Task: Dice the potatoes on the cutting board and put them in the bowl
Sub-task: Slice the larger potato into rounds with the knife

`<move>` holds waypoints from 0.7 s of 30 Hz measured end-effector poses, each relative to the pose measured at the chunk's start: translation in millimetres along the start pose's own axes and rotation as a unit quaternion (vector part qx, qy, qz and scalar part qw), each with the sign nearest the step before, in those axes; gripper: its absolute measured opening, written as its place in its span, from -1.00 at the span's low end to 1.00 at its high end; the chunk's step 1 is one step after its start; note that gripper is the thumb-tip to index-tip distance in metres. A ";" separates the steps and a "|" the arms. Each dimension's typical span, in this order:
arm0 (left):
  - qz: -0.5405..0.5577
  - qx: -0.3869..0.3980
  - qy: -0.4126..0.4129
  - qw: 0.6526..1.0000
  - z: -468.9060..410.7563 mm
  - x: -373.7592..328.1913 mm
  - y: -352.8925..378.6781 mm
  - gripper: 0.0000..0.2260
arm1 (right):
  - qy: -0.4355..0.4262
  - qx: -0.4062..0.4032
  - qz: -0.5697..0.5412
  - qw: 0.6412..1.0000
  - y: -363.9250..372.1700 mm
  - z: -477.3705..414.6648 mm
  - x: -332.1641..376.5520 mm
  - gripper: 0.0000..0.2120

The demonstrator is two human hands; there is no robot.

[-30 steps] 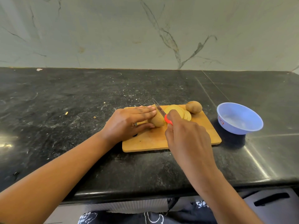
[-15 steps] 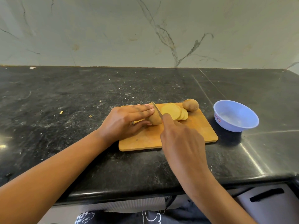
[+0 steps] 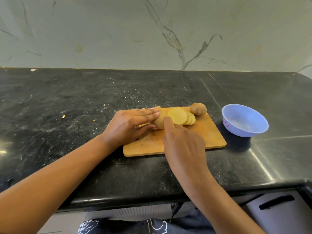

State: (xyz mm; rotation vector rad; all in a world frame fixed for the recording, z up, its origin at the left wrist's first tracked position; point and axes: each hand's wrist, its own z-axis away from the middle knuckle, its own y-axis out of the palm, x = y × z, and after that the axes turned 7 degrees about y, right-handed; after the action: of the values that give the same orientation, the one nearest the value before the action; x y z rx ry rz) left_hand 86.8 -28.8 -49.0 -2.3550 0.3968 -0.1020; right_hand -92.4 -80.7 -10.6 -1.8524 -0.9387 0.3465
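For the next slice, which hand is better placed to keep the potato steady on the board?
Left. The left hand grips the half-cut potato from its uncut side on the cutting board. The right hand sits at the cut face, beside the slices, likely guiding the cut.

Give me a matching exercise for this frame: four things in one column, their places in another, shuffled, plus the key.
1 whole potato
2 potato slices
3 blue bowl
4 cut potato

A held by the left hand
B on the countertop, right of the cutting board
C fanned out mid-board
D board's far right corner

Pairs: 1-D, 2-C, 3-B, 4-A
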 end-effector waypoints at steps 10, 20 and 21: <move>0.007 -0.009 0.004 1.000 -1.5 -1.5 -0.5 -0.68 | -0.004 0.011 0.000 1.000 3.3 1.0 -3.9 -0.73; 0.005 -0.007 -0.004 1.000 -1.9 -2.5 -1.5 -0.67 | 0.001 0.022 0.009 1.000 7.8 9.3 -7.8 -0.73; 0.006 -0.006 -0.004 1.000 -1.7 -2.4 -1.5 -0.67 | -0.003 0.023 0.007 1.000 8.1 11.1 -9.7 -0.72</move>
State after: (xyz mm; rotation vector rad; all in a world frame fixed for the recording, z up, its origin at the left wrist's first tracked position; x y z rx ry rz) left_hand 84.7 -28.1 -46.7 -2.3645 0.4087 -0.0850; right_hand -101.8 -82.4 -24.4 -1.8176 -0.9149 0.3782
